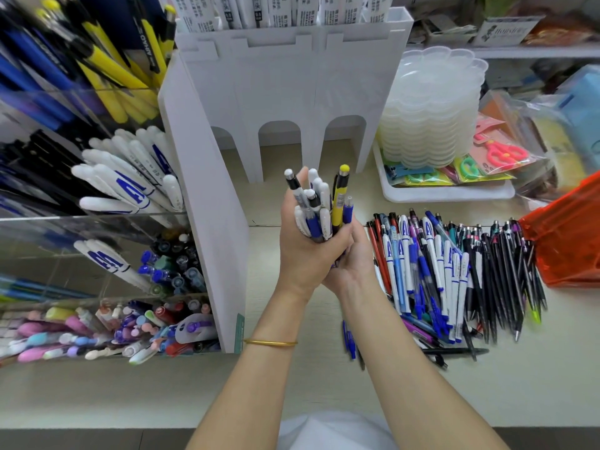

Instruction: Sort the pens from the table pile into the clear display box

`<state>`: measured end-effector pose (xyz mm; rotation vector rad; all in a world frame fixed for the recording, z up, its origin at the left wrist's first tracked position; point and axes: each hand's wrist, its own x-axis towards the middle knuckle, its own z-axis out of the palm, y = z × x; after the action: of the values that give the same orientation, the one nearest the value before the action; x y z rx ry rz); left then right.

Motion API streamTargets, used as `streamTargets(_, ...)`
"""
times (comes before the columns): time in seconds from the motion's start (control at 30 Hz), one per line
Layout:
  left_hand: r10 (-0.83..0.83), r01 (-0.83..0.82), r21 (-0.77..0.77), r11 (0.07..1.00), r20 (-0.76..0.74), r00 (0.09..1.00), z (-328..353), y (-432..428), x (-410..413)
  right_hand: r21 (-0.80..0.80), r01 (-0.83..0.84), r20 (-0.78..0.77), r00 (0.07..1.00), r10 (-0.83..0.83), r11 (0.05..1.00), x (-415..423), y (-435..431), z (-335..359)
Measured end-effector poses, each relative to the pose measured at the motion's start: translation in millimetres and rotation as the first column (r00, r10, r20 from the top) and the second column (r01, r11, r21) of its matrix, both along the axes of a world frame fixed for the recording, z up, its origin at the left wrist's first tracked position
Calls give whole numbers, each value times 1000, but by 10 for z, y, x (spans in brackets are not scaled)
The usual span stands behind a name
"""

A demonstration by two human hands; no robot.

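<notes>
Pens of blue, white and yellow plastic stand bunched upright at centre; our left hand wraps them and our right hand curls round their base. The loose pile of mixed pens lies to the right on the beige table, with the clear acrylic display box on the left.

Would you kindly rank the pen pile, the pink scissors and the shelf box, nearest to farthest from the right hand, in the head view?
1. Pen pile, on the table just right of the right hand.
2. Pink scissors, farther back on the right.
3. Shelf box, top right, farthest back.
</notes>
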<state>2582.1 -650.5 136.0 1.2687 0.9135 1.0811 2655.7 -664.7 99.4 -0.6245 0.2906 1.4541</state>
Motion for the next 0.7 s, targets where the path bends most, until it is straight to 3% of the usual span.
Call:
streamTargets(0.23, 32, -31, -45, 998, 15, 999, -12, -32, 22, 57, 40, 19, 999, -41, 998, -56, 54, 5)
streamTargets(0.47, 6, -6, -4, 1000, -10, 1000, 33, -11, 12, 51, 81, 140, 986, -87, 995, -61, 71, 55)
streamTargets(0.7, -5, 0, -105, 994, -49, 999, -42, -43, 12, -115, 164, 267, 955, -129, 980, -159, 45, 59)
